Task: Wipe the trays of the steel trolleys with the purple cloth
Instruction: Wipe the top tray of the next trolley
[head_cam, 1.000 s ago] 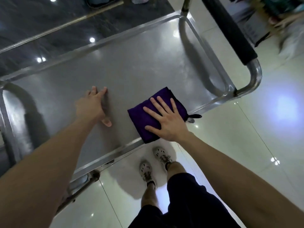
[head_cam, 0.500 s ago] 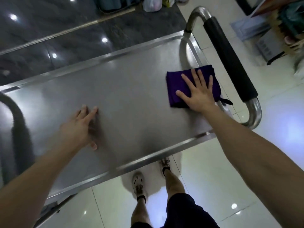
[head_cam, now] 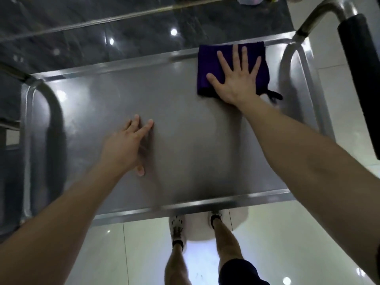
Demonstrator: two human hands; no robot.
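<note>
Glossy tiled floor (head_cam: 287, 243) under steel trolley (head_cam: 308, 21). Purple cloth (head_cam: 207, 66) at 1 o'clock corner of tray (head_cam: 195, 157), touching far rim, under right hand (head_cam: 236, 81), fingers (head_cam: 236, 56) spread, pressing flat. Left hand (head_cam: 123, 147) flat at 9 o'clock, bracing. Recommend even palm pressure, overlapping passes, corners included.

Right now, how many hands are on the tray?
2. Left hand rests on the bare tray, left of centre; right hand presses the purple cloth at the far right corner.

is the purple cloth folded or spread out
Folded: the purple cloth is a compact thick rectangle under the flat right hand on the tray.
</note>
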